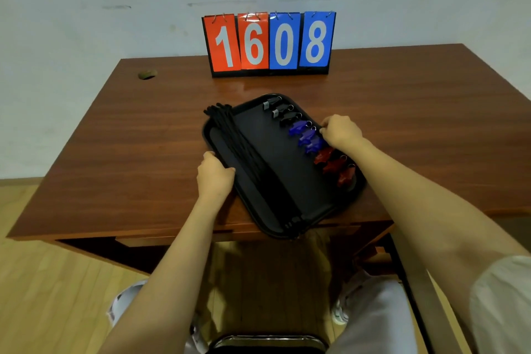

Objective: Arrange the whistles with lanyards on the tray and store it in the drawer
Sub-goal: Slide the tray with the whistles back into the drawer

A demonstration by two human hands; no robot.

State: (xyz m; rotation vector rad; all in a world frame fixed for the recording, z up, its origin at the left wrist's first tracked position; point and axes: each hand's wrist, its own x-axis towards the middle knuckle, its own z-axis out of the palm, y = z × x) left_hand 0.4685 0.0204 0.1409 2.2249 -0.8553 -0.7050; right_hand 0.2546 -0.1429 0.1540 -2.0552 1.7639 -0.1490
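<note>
Bare forearms (pixel 178 253), pale short sleeve (pixel 500 304) on the right arm, light trousers (pixel 373 316), white shoe (pixel 340 315).

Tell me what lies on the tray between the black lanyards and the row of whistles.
Nothing: in the head view, only the bare floor of the tray separates the lanyards from the whistles.

The R hand (pixel 342 131) covers the tray (pixel 207 135) rim under it and part of the nearest blue whistle (pixel 311 147). Fingertips curl out of sight, so rim or whistle ring, can't tell. The L hand (pixel 214 174) has fingertips hidden at the rim. By the L hand, lanyards (pixel 247 149) are black on black, too merged to count. The drawer (pixel 143 240) sits partly behind the L forearm, open/closed unclear. Both arms are cut off at the picture's edges.
</note>
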